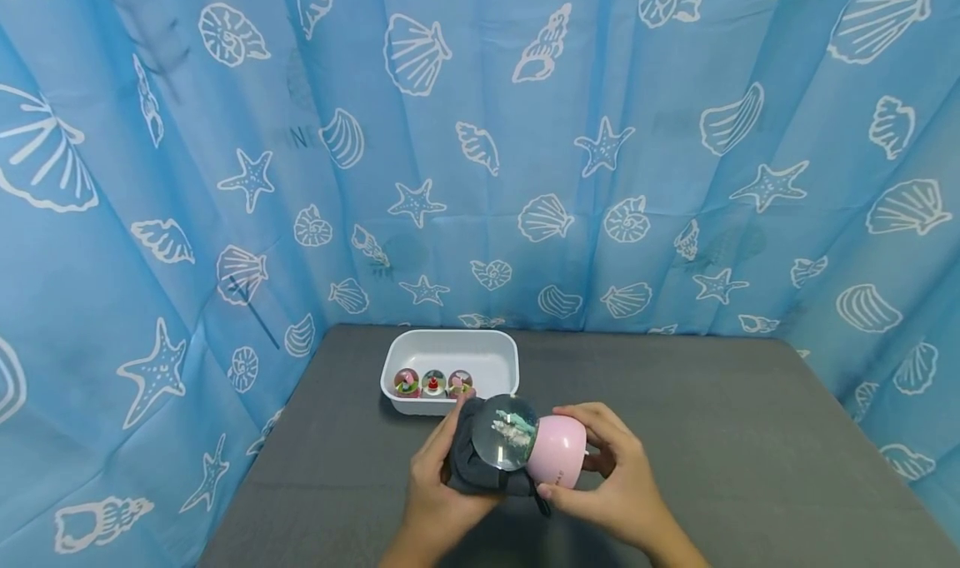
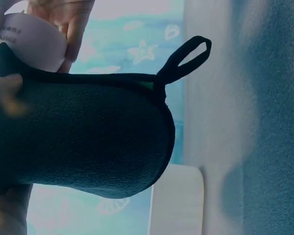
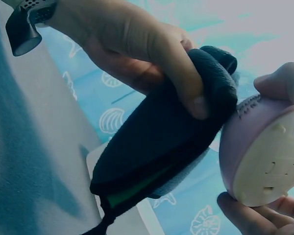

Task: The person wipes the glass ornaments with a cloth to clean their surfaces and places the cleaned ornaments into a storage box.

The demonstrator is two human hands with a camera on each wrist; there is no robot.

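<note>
My left hand [image 1: 446, 493] grips a dark fleecy cloth [image 1: 467, 468] with bound edges and a hanging loop. In the left wrist view the folded cloth [image 2: 98, 132] fills the middle, its loop [image 2: 198, 54] sticking out. Fingers and thumb of my right hand [image 1: 618, 468] hold a snow globe by its pink base [image 1: 558, 450]. The globe lies tilted on its side, its clear ball [image 1: 504, 435] against the cloth, with white and green figures inside. A pale underside [image 3: 269, 161] with small slots shows in the right wrist view.
Beyond the hands, a white tray [image 1: 498, 339] stands on the grey-covered table [image 1: 750, 451], with three small globes [image 1: 433, 383] along its near side. A blue shell-patterned curtain [image 1: 480, 176] hangs behind the table and down its sides.
</note>
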